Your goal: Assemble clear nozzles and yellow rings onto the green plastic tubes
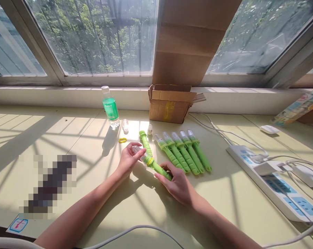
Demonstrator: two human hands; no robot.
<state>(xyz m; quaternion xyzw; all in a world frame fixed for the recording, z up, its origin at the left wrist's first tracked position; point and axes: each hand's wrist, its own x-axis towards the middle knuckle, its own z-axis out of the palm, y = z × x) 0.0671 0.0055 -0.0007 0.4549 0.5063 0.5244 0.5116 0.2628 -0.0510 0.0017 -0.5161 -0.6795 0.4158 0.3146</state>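
Note:
Between my hands is a green-handled light stick (pixel 160 170) with a clear ribbed cap and a yellow ring, tilted with its cap end to the upper left. My left hand (pixel 128 159) pinches the clear cap, and my right hand (pixel 179 183) is closed around the green handle. Just behind it lies another green handle (pixel 146 143) with no clear cap on its end. Several capped green light sticks (pixel 183 152) lie side by side to the right. A yellow ring (pixel 122 140), a loose clear cap (pixel 125 126) and a small whitish piece (pixel 149 129) rest nearby.
A green-labelled bottle (pixel 111 109) stands at the back, left of an open cardboard box (pixel 170 103). A white power strip (pixel 270 186) with plugs and cables runs along the right. A white cable (pixel 146 227) crosses the front. Something blurred out (pixel 51 185) lies at left.

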